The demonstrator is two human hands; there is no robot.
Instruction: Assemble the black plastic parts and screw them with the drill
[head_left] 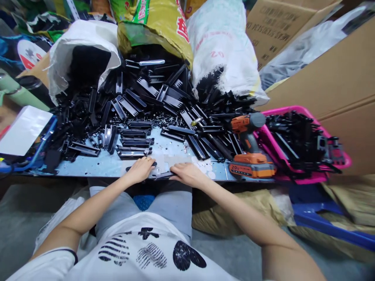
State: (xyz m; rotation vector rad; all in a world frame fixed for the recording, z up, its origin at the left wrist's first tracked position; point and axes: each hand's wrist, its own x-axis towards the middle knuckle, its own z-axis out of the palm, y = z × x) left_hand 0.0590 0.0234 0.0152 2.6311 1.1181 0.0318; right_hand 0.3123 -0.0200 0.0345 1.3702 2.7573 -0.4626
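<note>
My left hand [141, 170] is at the front edge of the bench, its fingers closed over a small black plastic part that sticks out on both sides. My right hand [188, 174] is a little to the right, fingertips pinching the end of a black plastic piece [163, 175]. This piece lies between the two hands, at the edge of a pale plate. Just beyond my left hand, several black handle-like parts [135, 142] are stacked in a neat row. Fingers hide most of what each hand grips.
An orange cordless drill [249, 148] stands upright at the right, beside a pink basket [310, 182] of black parts. Loose black parts and small screws [161, 119] cover the back of the bench, below open sacks [216, 43]. A blue tray [43, 146] sits at the left.
</note>
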